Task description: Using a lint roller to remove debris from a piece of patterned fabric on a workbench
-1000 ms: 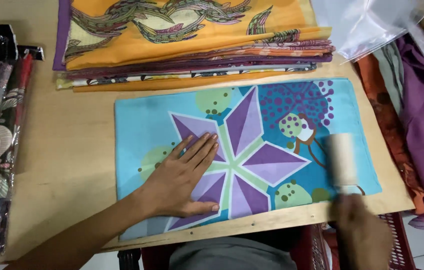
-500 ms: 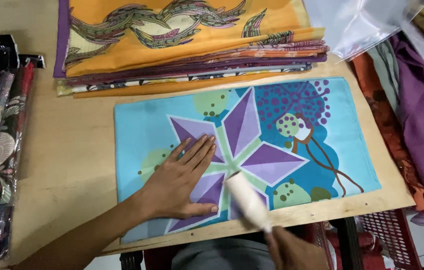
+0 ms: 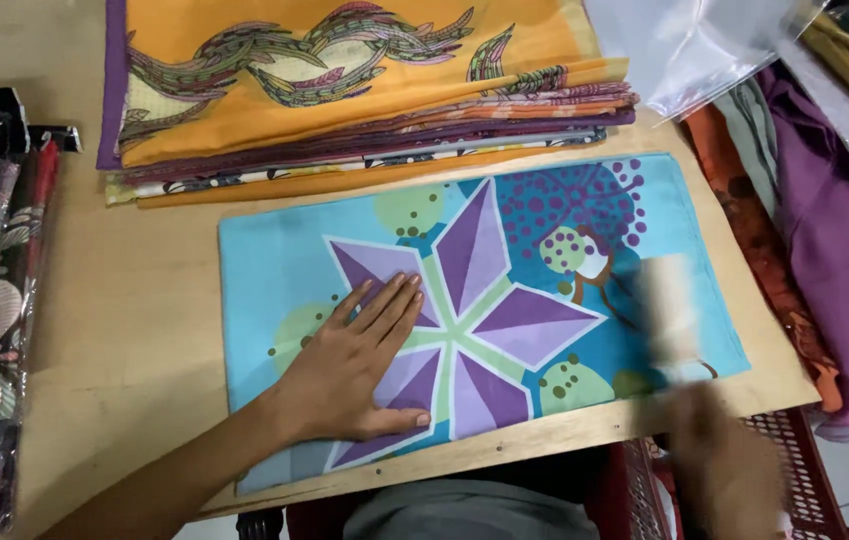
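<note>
Hands: two, the left hand (image 3: 360, 370) and the right hand (image 3: 725, 460), blurred. Blue folded cloth (image 3: 485, 300) with star print: one. Pale roller (image 3: 670, 310), blurred: one. Stack of folded cloths (image 3: 345, 110) at 12 o'clock: one. Wooden surface (image 3: 135, 330): one. Red basket (image 3: 795, 440) at 5 o'clock: one.

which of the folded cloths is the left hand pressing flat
The light blue folded cloth with the purple star print, lying alone at the table's front edge under the left hand; the orange-topped stack of folded cloths lies untouched behind it.

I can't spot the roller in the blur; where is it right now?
In the head view, the white roller is on the right side of the blue folded cloth, held by the blurred right hand.
</note>
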